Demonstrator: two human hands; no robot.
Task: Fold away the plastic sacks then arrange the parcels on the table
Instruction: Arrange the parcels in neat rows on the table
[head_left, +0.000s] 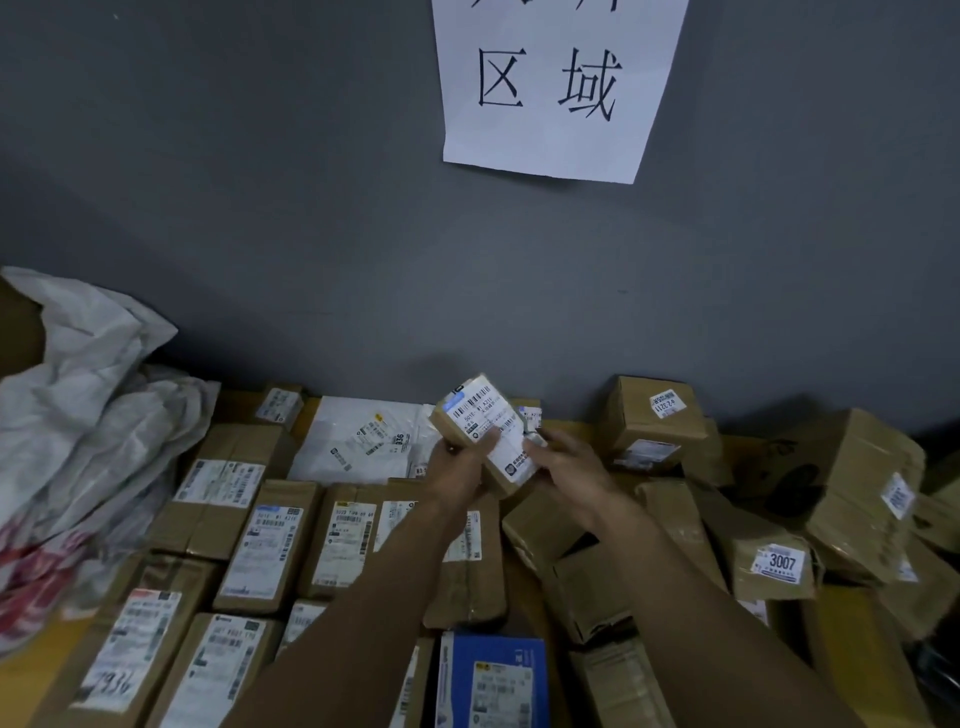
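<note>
A small brown parcel (480, 423) with a white barcode label is held up above the table, tilted, in both my hands. My left hand (460, 470) grips its lower left side, and my right hand (569, 467) holds its right edge with curled fingers. Below lie rows of flat brown parcels (270, 545) with labels facing up, on the left and middle of the table. A loose heap of brown boxes (852, 499) lies at the right. Crumpled white plastic sacks (88, 410) with red print are bunched at the left.
A white soft mailer (363, 436) lies at the back centre against the grey wall (311, 234). A blue box (493, 675) sits near the front. A paper sign (550, 88) hangs on the wall. Yellow table surface (852, 649) shows at the front right.
</note>
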